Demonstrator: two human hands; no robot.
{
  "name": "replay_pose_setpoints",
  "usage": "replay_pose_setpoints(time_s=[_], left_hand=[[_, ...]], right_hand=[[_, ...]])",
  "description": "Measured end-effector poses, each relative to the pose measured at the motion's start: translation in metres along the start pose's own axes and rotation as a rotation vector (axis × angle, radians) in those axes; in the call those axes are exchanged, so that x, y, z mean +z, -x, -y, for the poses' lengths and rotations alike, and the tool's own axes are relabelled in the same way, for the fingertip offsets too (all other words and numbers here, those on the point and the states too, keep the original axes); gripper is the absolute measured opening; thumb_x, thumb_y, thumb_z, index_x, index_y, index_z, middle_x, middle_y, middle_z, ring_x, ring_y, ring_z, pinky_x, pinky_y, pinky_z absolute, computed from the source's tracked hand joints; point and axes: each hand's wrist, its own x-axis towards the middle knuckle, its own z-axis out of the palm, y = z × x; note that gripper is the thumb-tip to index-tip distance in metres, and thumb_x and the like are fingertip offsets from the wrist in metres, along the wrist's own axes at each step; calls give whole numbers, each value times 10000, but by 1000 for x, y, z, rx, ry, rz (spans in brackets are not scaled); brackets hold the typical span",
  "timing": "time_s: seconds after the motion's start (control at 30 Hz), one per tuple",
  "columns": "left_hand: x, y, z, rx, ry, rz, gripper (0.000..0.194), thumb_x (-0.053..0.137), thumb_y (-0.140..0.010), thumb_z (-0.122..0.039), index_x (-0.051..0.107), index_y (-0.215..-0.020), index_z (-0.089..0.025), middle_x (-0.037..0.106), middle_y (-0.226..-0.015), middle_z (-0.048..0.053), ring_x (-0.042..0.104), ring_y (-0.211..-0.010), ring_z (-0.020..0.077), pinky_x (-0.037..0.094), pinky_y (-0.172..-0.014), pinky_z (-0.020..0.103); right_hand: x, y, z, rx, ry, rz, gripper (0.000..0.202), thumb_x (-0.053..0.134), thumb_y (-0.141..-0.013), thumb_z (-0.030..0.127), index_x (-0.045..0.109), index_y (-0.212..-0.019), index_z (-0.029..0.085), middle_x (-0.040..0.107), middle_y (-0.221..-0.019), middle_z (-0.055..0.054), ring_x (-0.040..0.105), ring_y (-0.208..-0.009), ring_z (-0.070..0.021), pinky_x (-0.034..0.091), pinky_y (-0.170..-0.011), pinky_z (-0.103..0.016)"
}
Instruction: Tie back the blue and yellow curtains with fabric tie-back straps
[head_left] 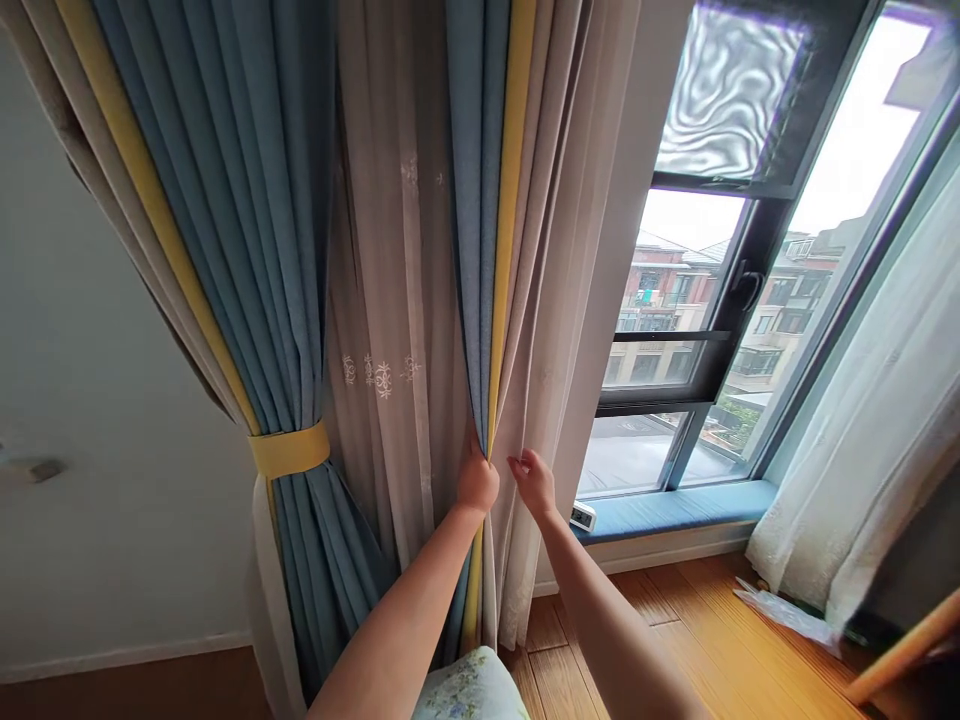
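A curtain [474, 200] with a blue panel, a yellow stripe and a beige border hangs in the middle. My left hand [478, 484] is closed around it, bunching the blue and yellow cloth at about waist height. Just to the right, my right hand [534, 482] is closed in a pinch at the beige border; its fingertips seem to hold a fold of it. Sheer cloth [390, 300] with white embroidery hangs behind. On the left, a matching blue curtain [247, 220] is gathered by a yellow tieback [291, 450].
At the right is a dark-framed window [724, 300] above a blue sill cushion [675, 512], which bears a small white device [583, 516]. A floral fabric item [472, 690] lies below my arms. Clear plastic [787, 612] lies on the wooden floor [690, 650], near a wooden leg [907, 648].
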Motion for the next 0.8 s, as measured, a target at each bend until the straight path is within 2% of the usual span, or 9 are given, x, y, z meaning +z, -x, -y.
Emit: replay_pose_setpoints(time_s=[0.1, 0.2, 0.3, 0.37, 0.43, 0.5, 0.57, 0.67, 0.8], left_hand=[[-1, 4, -2, 49, 38, -9, 448, 399, -767, -125, 428, -1214, -116, 579, -1101, 137, 458, -1133, 210, 357, -934, 282], [-2, 6, -3, 99, 59, -35, 430, 484, -771, -295, 478, -1165, -123, 593, -1080, 130, 492, -1094, 224, 380, -900, 272], [-3, 6, 2, 39, 6, -51, 393, 449, -780, -230, 491, -1157, -125, 620, -1016, 136, 544, -1022, 232, 412, -851, 280], [-4, 6, 5, -24, -31, -52, 409, 392, -774, -138, 482, -1172, -126, 634, -966, 138, 570, -976, 231, 425, -829, 287], [-4, 8, 6, -45, -47, -45, 463, 374, -755, -95, 440, -1212, -118, 624, -990, 147, 576, -961, 234, 429, -824, 295], [-3, 13, 2, -25, -48, -37, 502, 379, -759, -108, 373, -1261, -116, 588, -1072, 155, 562, -982, 239, 425, -838, 307], [0, 20, -5, 7, -49, -11, 507, 380, -783, -158, 332, -1287, -128, 547, -1143, 153, 538, -1019, 245, 410, -868, 323], [2, 33, -17, 60, -47, 70, 491, 393, -786, -191, 364, -1273, -137, 510, -1196, 151, 488, -1083, 268, 365, -927, 350], [-11, 45, -17, 303, -102, 195, 576, 504, -710, -205, 369, -1268, -158, 327, -1354, 130, 276, -1247, 295, 195, -1036, 427]], right_hand=[[11, 15, 10, -77, 48, 51, 272, 394, -752, 368, 536, -620, 178, 539, -619, -23, 476, -559, -142, 387, -557, -268], [15, 37, 21, -207, -68, 117, 236, 380, -746, 264, 589, -686, 174, 583, -740, -52, 514, -620, -147, 400, -562, -251], [11, 51, 28, -260, -185, 250, 231, 406, -730, 225, 628, -776, 182, 599, -820, -60, 546, -711, -162, 433, -622, -258], [4, 53, 30, -253, -273, 274, 247, 429, -748, 258, 624, -883, 189, 601, -899, -67, 554, -819, -179, 444, -713, -285], [-2, 50, 34, -192, -402, 206, 324, 428, -782, 327, 563, -1044, 192, 568, -1050, -89, 531, -952, -198, 434, -791, -321], [-7, 43, 41, -121, -518, 161, 433, 423, -796, 405, 463, -1173, 195, 501, -1179, -107, 490, -1046, -211, 425, -826, -347], [-11, 33, 53, -92, -545, 190, 532, 474, -759, 463, 408, -1219, 204, 480, -1212, -102, 475, -1068, -215, 425, -830, -353], [-15, 20, 71, -77, -426, 213, 539, 577, -667, 472, 495, -1118, 190, 572, -1069, -78, 520, -967, -220, 430, -807, -346], [-22, 8, 73, 60, -302, 198, 384, 498, -692, 491, 607, -823, 148, 633, -790, -63, 553, -765, -226, 440, -687, -327]])
